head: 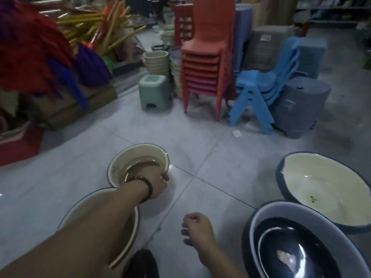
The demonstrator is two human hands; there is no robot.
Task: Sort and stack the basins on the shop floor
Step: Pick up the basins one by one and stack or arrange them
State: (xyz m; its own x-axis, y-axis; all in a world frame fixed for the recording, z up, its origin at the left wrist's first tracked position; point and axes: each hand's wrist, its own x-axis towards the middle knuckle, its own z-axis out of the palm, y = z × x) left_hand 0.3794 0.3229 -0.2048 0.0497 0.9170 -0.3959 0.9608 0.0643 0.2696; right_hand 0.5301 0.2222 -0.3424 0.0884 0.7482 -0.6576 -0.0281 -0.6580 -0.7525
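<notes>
A small cream basin with a dark rim is tilted on the tiled floor, and my left hand grips its near right rim. Under my left forearm sits a larger cream basin, partly hidden. My right hand hovers over the floor with fingers loosely curled and nothing in it. At the right a big cream basin with a dark blue outside leans tilted. In front of it a grey-blue basin holds a dark glossy basin nested inside.
Stacked red chairs and blue chairs stand behind, with a green stool, grey bins and stacked pale buckets. Brooms and feather dusters crowd the left. A dark shoe shows at the bottom.
</notes>
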